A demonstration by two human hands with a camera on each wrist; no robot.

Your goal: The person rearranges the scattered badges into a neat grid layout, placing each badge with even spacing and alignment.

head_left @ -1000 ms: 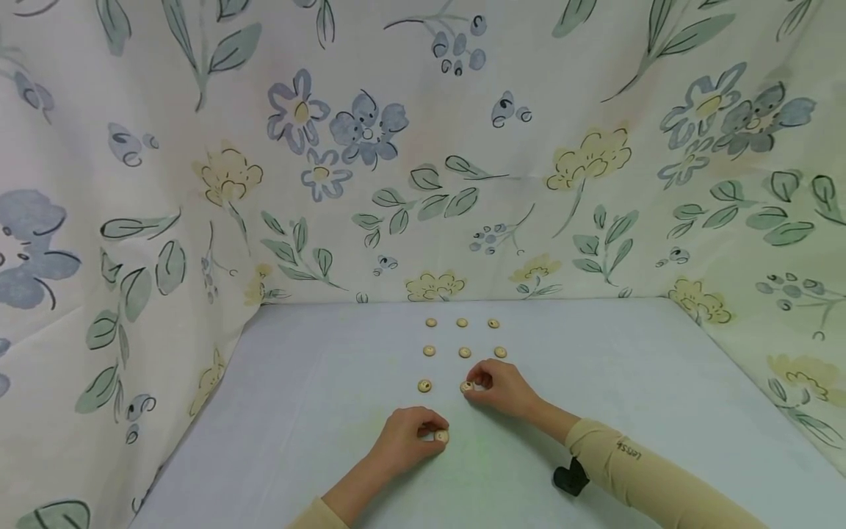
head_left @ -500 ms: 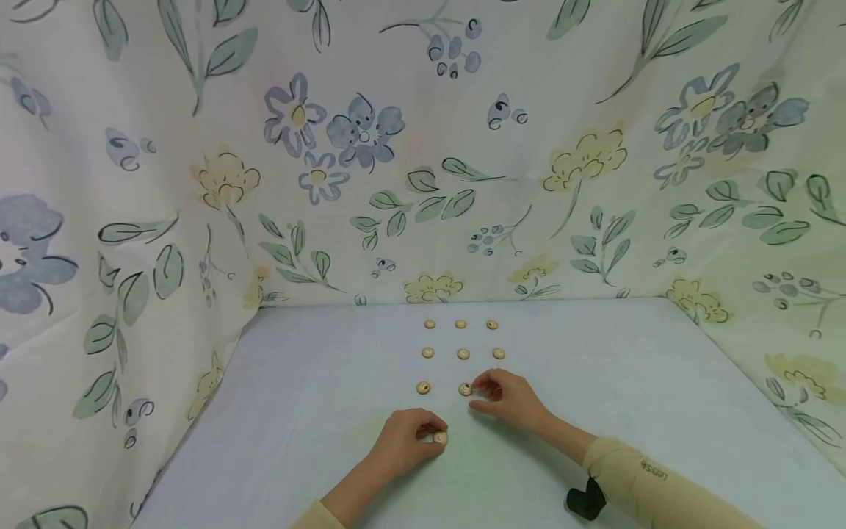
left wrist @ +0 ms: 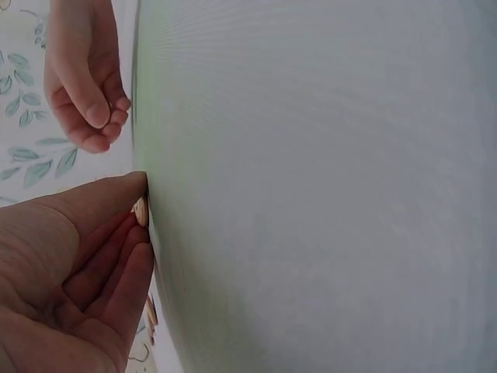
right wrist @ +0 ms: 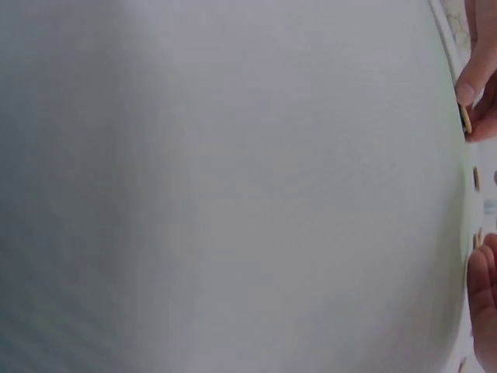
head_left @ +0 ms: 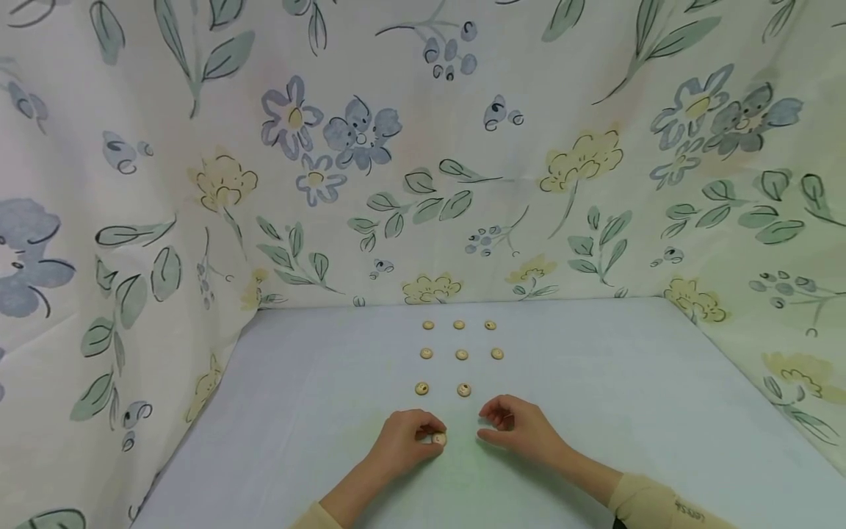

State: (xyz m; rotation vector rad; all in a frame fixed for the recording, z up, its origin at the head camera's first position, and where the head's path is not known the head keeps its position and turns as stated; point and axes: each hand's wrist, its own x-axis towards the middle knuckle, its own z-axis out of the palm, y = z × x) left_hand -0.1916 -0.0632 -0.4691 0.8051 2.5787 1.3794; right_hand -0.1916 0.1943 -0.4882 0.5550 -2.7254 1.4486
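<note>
My left hand pinches a small round wooden disc between thumb and fingers, low over the table. In the left wrist view, the edge of this wooden disc shows between the fingertips. To its right, my right hand holds nothing, with its fingers loosely bent and apart from the thumb. The nearest disc to that hand is a wooden disc with a dark mark. Left of it lies another marked wooden disc. The marks are too small to read.
Farther back, two rows of similar discs lie on the pale cloth-covered table: a middle row with one disc at its centre, and a back row with another disc. A floral curtain encloses the back and sides.
My right hand has let go of the marked disc in the front row and drawn back toward the near right. The left hand keeps its pinch on its disc, about where it was.
</note>
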